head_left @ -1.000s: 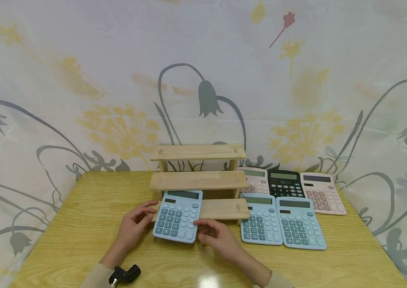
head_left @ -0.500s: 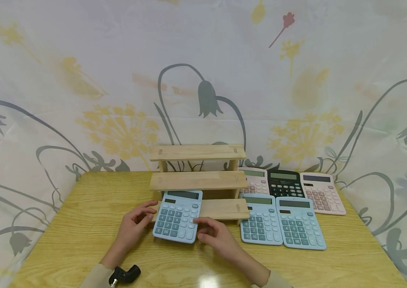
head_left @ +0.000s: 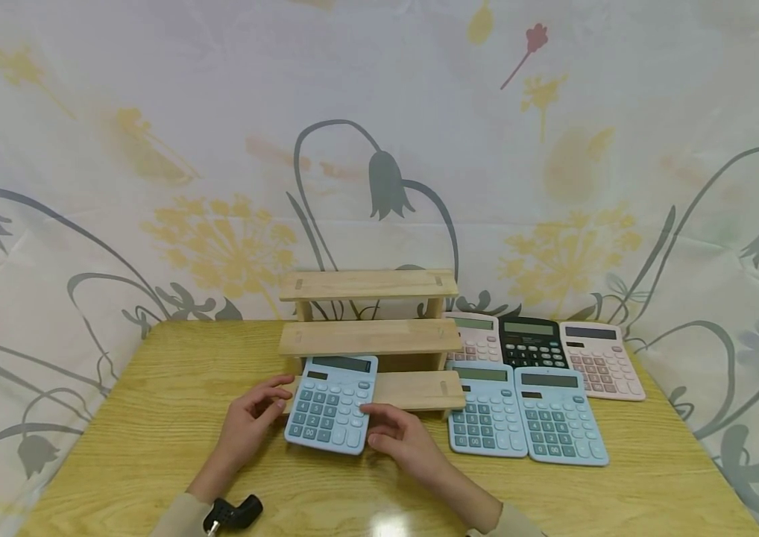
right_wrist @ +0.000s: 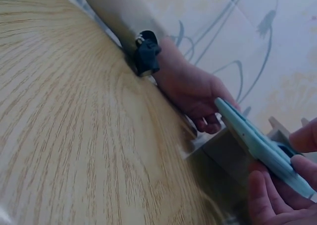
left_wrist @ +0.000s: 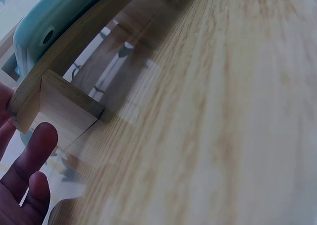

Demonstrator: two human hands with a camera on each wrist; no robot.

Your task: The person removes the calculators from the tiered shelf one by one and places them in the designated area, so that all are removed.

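A light-blue calculator (head_left: 332, 403) lies tilted across the left part of the stand's lowest board (head_left: 416, 390), its lower end jutting past the front edge. My right hand (head_left: 413, 445) pinches its right side; in the right wrist view, the fingers (right_wrist: 267, 197) sit on both faces of the calculator (right_wrist: 265, 145). At the left end of that board is my left hand (head_left: 250, 421), not wrapped round anything. Its fingertips touch the board's end (left_wrist: 29, 96) in the left wrist view, while the lower fingers (left_wrist: 37, 145) stay apart from the wood.
The three-step wooden stand (head_left: 369, 337) stands before a flower-print cloth (head_left: 379, 149). To its right lie two light-blue calculators (head_left: 487, 410), two pink ones (head_left: 601, 362) and a black one (head_left: 532, 344). Wood-grain table (head_left: 178, 388) surface extends on both sides.
My right hand's fingers have shifted slightly up along the calculator's right edge. The left hand, the calculator and the stand look unchanged.
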